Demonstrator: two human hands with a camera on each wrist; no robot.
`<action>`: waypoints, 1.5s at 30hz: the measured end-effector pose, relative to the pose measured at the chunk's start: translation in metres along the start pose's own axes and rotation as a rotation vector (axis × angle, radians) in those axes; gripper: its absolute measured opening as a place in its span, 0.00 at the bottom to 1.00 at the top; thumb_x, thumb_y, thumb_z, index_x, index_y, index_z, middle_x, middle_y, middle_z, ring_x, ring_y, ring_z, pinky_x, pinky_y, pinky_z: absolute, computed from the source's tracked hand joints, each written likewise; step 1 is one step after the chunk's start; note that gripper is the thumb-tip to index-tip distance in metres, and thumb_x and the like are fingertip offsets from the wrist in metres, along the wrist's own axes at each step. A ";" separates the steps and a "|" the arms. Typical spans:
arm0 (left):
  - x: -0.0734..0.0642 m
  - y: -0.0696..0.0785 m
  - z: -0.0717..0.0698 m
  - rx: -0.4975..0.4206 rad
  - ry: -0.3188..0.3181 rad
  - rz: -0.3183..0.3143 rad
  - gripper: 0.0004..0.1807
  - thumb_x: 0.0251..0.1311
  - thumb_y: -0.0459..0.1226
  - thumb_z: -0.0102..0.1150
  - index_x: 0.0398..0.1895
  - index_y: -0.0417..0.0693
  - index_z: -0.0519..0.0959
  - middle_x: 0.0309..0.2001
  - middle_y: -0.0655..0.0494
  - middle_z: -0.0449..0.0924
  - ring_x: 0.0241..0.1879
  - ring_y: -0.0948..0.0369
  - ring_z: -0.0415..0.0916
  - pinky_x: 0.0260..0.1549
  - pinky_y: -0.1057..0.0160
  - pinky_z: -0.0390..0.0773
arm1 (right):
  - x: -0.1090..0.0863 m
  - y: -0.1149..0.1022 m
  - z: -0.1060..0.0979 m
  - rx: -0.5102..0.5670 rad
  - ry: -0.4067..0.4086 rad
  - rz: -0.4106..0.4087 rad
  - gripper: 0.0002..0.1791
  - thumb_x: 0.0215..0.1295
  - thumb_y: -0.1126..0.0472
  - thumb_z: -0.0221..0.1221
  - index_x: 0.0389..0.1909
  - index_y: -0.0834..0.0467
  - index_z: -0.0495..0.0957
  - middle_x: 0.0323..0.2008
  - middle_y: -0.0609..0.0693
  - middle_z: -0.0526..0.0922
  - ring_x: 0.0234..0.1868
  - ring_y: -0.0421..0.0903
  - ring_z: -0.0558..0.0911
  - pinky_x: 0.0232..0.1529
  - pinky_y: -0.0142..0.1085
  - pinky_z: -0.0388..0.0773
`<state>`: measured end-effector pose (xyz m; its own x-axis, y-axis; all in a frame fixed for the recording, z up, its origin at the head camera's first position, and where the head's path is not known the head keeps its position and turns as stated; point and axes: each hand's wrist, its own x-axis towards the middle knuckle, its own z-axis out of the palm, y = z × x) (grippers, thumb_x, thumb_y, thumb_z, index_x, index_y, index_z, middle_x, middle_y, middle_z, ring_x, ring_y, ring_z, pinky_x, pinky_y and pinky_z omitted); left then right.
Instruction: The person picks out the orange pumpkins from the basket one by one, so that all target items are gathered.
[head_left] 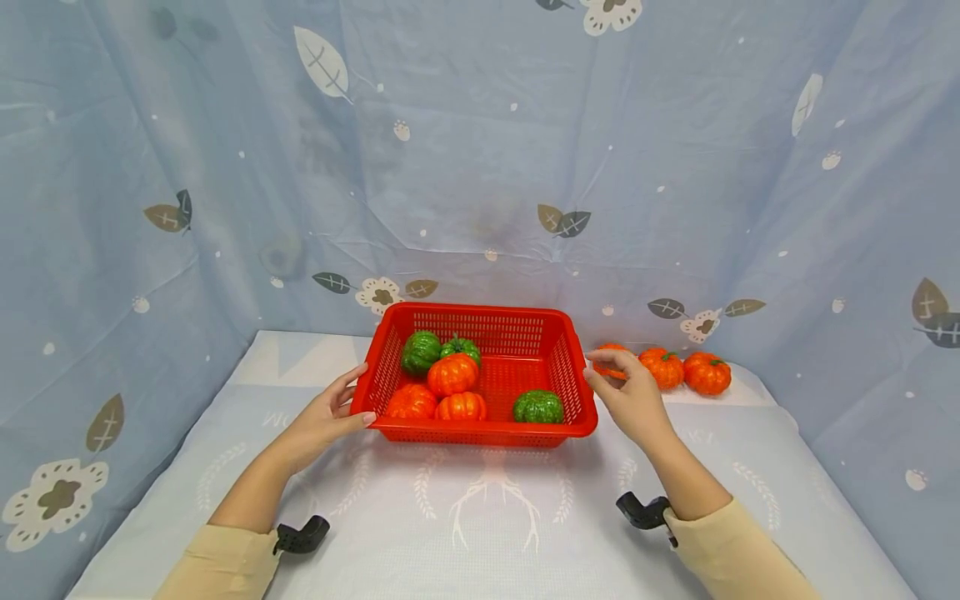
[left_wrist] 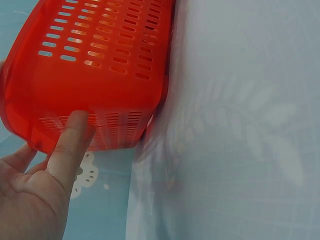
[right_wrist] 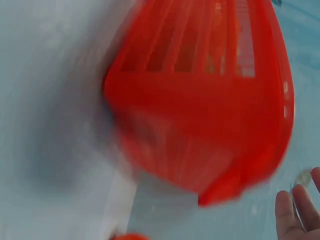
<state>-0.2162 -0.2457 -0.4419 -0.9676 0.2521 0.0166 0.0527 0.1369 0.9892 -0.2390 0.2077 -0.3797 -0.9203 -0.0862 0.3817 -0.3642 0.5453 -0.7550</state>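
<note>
A red plastic basket [head_left: 480, 430] with slotted walls stands on the table. On its left side lie two green pumpkins [head_left: 422, 352] and several orange pumpkins [head_left: 453, 375]; another green pumpkin [head_left: 538, 407] sits alone near the front right. My left hand [head_left: 318, 425] is spread around the front left corner, thumb at the front and fingers along the left side. In the left wrist view its extended thumb [left_wrist: 70, 145] lies against the basket wall. My right hand [head_left: 630, 396] hovers by the right rim, fingers loosely bent; the right wrist view shows its fingers [right_wrist: 302, 212] apart from the basket.
Three orange pumpkins [head_left: 707, 374] stand in a row behind my right hand, the nearest partly hidden by it. A pale patterned cloth [head_left: 487, 533] covers the table. Blue printed curtains [head_left: 480, 167] hang close around the back and sides.
</note>
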 end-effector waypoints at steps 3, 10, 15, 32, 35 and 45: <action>0.000 0.000 0.000 -0.008 -0.004 0.003 0.49 0.63 0.31 0.64 0.81 0.49 0.46 0.72 0.31 0.56 0.67 0.35 0.63 0.51 0.66 0.77 | 0.006 -0.008 0.014 0.048 -0.042 -0.006 0.17 0.67 0.62 0.64 0.55 0.63 0.79 0.53 0.59 0.80 0.56 0.57 0.78 0.56 0.52 0.78; 0.001 -0.001 0.001 -0.020 -0.009 0.015 0.49 0.63 0.30 0.64 0.81 0.48 0.46 0.72 0.31 0.56 0.67 0.34 0.63 0.51 0.67 0.78 | 0.016 -0.022 0.048 0.131 -0.143 -0.021 0.16 0.67 0.60 0.65 0.55 0.57 0.79 0.53 0.54 0.79 0.56 0.56 0.78 0.55 0.48 0.79; 0.000 -0.002 0.001 -0.012 -0.008 0.011 0.49 0.63 0.31 0.65 0.81 0.48 0.46 0.71 0.31 0.57 0.66 0.35 0.64 0.51 0.67 0.77 | 0.019 -0.026 0.074 0.148 -0.193 -0.010 0.16 0.67 0.60 0.65 0.55 0.56 0.79 0.53 0.51 0.79 0.57 0.56 0.78 0.54 0.46 0.80; 0.000 0.001 0.001 0.029 0.010 -0.019 0.48 0.64 0.32 0.63 0.81 0.51 0.46 0.73 0.33 0.56 0.67 0.36 0.64 0.55 0.60 0.77 | 0.041 -0.046 0.125 -0.020 -0.342 0.084 0.27 0.66 0.52 0.66 0.63 0.56 0.74 0.64 0.53 0.74 0.63 0.59 0.74 0.57 0.53 0.76; 0.000 0.001 0.001 0.030 0.008 -0.020 0.48 0.64 0.33 0.64 0.81 0.51 0.46 0.73 0.33 0.56 0.67 0.36 0.63 0.56 0.60 0.77 | 0.046 -0.049 0.131 -0.038 -0.358 0.087 0.29 0.65 0.52 0.67 0.64 0.56 0.74 0.64 0.54 0.73 0.64 0.59 0.73 0.58 0.53 0.75; 0.000 0.001 0.000 0.018 0.007 -0.018 0.49 0.63 0.33 0.65 0.81 0.50 0.46 0.72 0.32 0.56 0.67 0.36 0.63 0.54 0.62 0.78 | 0.060 -0.049 0.147 -0.073 -0.479 0.169 0.37 0.62 0.49 0.69 0.69 0.57 0.69 0.67 0.57 0.72 0.65 0.57 0.73 0.62 0.53 0.72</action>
<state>-0.2157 -0.2457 -0.4405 -0.9700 0.2432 0.0000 0.0398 0.1585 0.9866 -0.2973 0.0537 -0.3981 -0.9339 -0.3550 -0.0424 -0.2095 0.6396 -0.7396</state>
